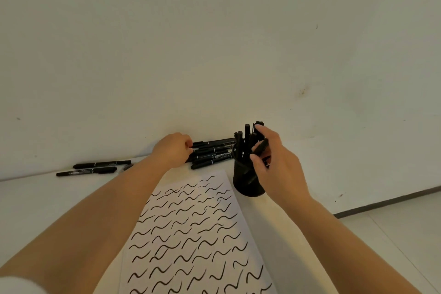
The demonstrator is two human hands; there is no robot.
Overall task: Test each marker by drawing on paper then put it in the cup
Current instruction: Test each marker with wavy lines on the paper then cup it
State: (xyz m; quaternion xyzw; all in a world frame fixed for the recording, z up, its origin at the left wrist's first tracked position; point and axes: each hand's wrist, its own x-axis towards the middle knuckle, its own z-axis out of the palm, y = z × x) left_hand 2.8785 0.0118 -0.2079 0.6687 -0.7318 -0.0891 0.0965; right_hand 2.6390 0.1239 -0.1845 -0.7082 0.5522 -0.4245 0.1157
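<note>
I am taking the black cup (248, 174) as my landmark. My right hand (274, 162) is hovering at the cup's mouth, fingers curled around a black marker (261, 147) whose lower end is heading down among the markers already standing in the cup (245, 136). So I am judging this to be the drop-in step: a tested marker going into the cup.

To the left of the cup, against the wall, a pile of black markers (214, 153) is lying flat on the table (47, 198). My left hand (173, 150) is resting on the pile's far-from-cup end, fingers curled over the marker ends; I am reading that as gripping the next one, though the fingertips are hidden, so which marker exactly I cannot tell. Farther left of the cup, well apart from it, two more markers (95, 168) are lying side by side.

Nearer to me than the cup, just beside its base, the paper (191, 234) is showing rows of wavy black test strokes, filling most of the sheet.

Next, I am thinking the right hand needs to let go once the marker settles between the others, without knocking the crowded cup. Then the left hand's pick needs uncapping and a stroke on a bare patch of paper.
</note>
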